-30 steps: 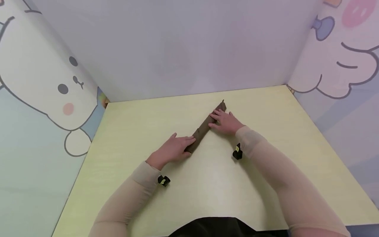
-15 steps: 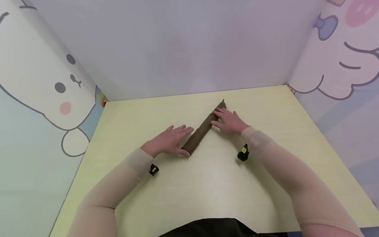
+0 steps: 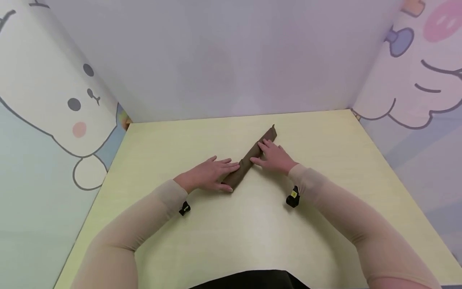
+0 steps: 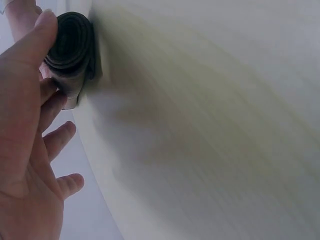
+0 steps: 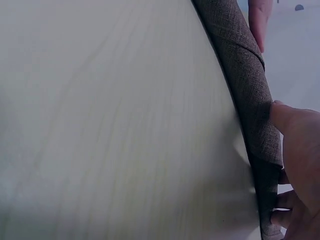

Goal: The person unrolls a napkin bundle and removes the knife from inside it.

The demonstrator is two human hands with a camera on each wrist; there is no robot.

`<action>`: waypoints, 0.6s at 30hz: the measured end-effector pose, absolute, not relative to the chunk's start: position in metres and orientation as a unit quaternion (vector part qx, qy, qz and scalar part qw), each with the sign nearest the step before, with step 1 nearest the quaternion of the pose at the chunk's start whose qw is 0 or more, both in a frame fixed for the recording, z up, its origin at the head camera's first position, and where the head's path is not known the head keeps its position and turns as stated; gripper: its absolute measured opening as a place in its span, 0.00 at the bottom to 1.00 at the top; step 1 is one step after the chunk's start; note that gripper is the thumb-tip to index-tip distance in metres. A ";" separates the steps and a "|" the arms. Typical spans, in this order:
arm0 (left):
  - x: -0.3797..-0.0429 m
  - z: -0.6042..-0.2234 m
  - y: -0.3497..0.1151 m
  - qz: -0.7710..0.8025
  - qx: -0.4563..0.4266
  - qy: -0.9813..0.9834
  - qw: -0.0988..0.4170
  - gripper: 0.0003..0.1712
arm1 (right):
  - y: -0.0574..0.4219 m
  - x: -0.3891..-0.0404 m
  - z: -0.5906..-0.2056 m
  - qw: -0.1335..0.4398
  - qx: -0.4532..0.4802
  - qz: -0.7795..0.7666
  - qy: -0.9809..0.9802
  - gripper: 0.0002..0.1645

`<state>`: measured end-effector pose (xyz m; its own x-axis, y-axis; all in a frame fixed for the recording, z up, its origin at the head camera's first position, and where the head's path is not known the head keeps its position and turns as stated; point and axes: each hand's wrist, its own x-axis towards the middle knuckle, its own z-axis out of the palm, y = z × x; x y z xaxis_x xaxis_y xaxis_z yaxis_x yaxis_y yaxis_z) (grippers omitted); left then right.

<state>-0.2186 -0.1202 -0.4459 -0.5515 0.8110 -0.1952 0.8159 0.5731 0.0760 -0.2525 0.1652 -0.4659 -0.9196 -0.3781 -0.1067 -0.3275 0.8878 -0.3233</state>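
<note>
A dark brown cloth (image 3: 247,163), rolled into a long narrow tube, lies diagonally on the table. My left hand (image 3: 207,174) spans its near end with fingers spread, fingertips on top and thumb beside the end. In the left wrist view, the coiled layers of the rolled cloth (image 4: 74,37) show beside the thumb (image 4: 42,30). Farther up the tube, my right hand (image 3: 276,157) rests across it, fingers extended. Its thumb (image 5: 285,117) touches the side of the woven cloth (image 5: 252,100) in the right wrist view; the other fingers are partly hidden.
The pale yellow tabletop (image 3: 231,237) ends at a plain back wall (image 3: 223,60). Side panels with cartoon drawings flank it. A small black device hangs at each wrist, the left one (image 3: 184,208) and the right one (image 3: 293,197).
My left hand moved off the cloth toward the left, then its fingertips came back onto it. My right hand has slid slightly down the roll toward me. The roll has barely moved.
</note>
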 end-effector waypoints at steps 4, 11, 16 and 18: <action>-0.217 -0.448 -0.121 -0.009 0.468 0.878 0.100 0.50 | 0.163 -0.252 -0.471 0.080 -0.182 -0.139 0.970 0.55; -0.215 -0.448 -0.121 -0.010 0.473 0.877 0.084 0.50 | 0.163 -0.254 -0.471 0.091 -0.189 -0.142 0.967 0.54; -0.210 -0.444 -0.115 -0.032 0.463 0.883 0.071 0.51 | 0.163 -0.259 -0.463 0.112 -0.207 -0.157 0.959 0.52; -0.208 -0.444 -0.113 -0.042 0.457 0.886 0.063 0.52 | 0.162 -0.263 -0.462 0.118 -0.218 -0.156 0.956 0.52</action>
